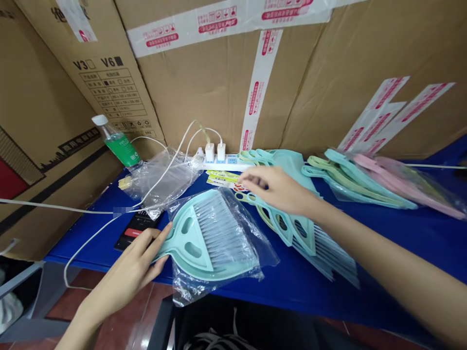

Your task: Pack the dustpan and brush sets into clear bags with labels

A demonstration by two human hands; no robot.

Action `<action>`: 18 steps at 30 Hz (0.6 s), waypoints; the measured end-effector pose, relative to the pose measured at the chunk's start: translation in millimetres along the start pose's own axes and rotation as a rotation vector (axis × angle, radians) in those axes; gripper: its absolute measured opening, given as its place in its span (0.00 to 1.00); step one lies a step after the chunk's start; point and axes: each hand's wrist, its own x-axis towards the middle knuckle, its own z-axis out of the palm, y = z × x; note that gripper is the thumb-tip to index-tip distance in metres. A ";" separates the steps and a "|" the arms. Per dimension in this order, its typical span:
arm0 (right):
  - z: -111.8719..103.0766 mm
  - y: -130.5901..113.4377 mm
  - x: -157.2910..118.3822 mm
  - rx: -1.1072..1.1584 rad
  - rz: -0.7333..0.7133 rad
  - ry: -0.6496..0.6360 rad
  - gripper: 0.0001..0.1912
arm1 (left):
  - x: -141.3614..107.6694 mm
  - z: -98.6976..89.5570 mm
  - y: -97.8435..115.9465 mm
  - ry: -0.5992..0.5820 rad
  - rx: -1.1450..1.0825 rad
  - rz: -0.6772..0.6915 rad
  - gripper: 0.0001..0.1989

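Observation:
My left hand (140, 260) grips the handle end of a light blue dustpan (175, 248) with a matching brush (226, 233) nested on it. A clear plastic bag (264, 243) lies around and beneath this set. My right hand (272, 187) hovers over the stack of brushes (302, 233), near their handles; its fingers are curled and slightly blurred, and whether they hold anything cannot be made out. Light blue dustpans (292, 165) lie behind that hand, partly hidden by it.
Bagged blue, green and pink sets (383, 180) lie at the right. A power strip (233, 160) with chargers and white cables stands before tall cardboard boxes (219, 87). At the left are a bottle (122, 148), crumpled plastic bags (160, 175) and a phone (136, 226) on the blue table (365, 233).

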 end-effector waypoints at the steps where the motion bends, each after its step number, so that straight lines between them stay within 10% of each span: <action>1: 1.2 -5.2 -16.0 0.128 0.034 -0.072 0.11 | 4.6 0.6 1.6 -0.009 -0.006 0.009 0.23; 9: 11.8 6.5 -81.3 0.797 0.412 -0.269 0.22 | 46.4 4.2 20.5 0.036 0.025 0.182 0.25; 18: 17.7 16.9 -102.5 1.052 0.496 -0.105 0.32 | 76.4 0.4 35.1 0.083 0.021 0.270 0.23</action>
